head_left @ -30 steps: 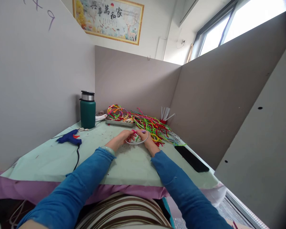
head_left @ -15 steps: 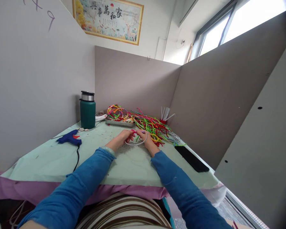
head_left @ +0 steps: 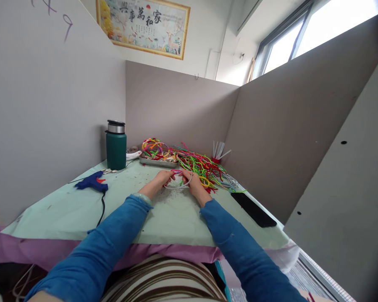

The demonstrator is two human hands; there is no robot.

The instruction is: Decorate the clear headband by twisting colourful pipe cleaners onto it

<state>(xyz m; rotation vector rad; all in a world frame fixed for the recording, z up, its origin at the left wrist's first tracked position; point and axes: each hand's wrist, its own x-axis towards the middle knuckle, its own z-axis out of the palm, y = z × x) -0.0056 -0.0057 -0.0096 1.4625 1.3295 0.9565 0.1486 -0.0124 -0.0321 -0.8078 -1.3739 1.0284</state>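
Nudged a touch toward the left edge of the pale-green-covered desk (head_left: 176,228): the thin whitish, partly pink-wrapped hoop (head_left: 177,188)! Well in from the near edge, it is pinched by the left hand (head_left: 164,178) and right hand (head_left: 192,181), slightly apart.

Glue gun (head_left: 93,181) L, phone (head_left: 253,209) R, ring (head_left: 178,188) btwn

Ring btwn L hand (head_left: 164,178) & R hand (head_left: 193,182), above table (head_left: 176,226). Bottle (head_left: 116,151) behind glue gun. Tray (head_left: 159,163) R of bottle, loops (head_left: 153,147) in it. Pipe cleaners (head_left: 204,165) R of tray, beyond R hand. Sticks (head_left: 219,148) in cup (head_left: 215,160), rear R. Phone nr table's R edge.
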